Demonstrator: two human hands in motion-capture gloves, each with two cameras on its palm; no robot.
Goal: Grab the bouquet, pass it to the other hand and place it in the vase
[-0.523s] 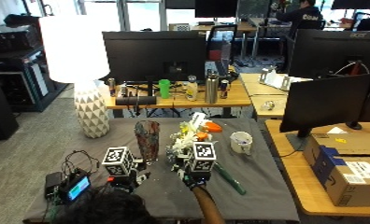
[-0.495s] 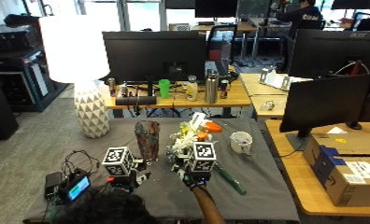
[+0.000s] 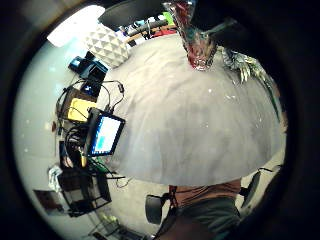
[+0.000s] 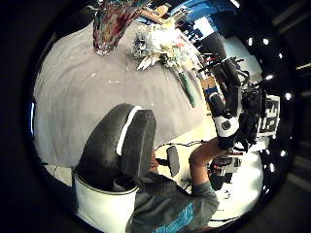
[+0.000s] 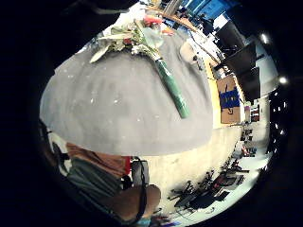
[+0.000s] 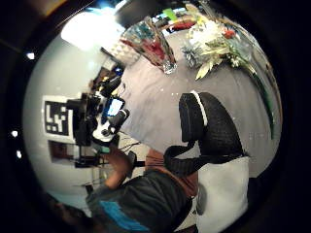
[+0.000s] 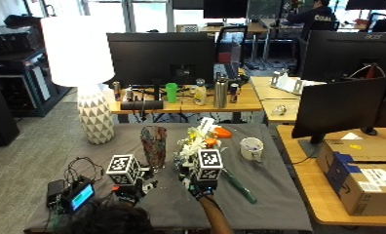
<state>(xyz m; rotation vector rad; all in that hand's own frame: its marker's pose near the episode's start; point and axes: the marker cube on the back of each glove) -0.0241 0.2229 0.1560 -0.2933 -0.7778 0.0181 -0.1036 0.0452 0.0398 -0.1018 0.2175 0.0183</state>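
The bouquet of white and orange flowers lies on the grey cloth, its green wrapped stem pointing toward the front edge. A tall patterned glass vase stands upright just left of it. My right hand hovers above the cloth beside the stem and holds nothing. My left hand hovers in front of the vase, also with nothing in it. In the right little finger side palm view the bouquet lies flat with no hand on it. The left thumb side palm view shows my thumb relaxed, with the vase beyond it.
A white mug stands right of the flowers. A patterned lamp base stands at the back left corner. A small device with a lit screen and cables lies at the front left. A cardboard box sits on the side desk.
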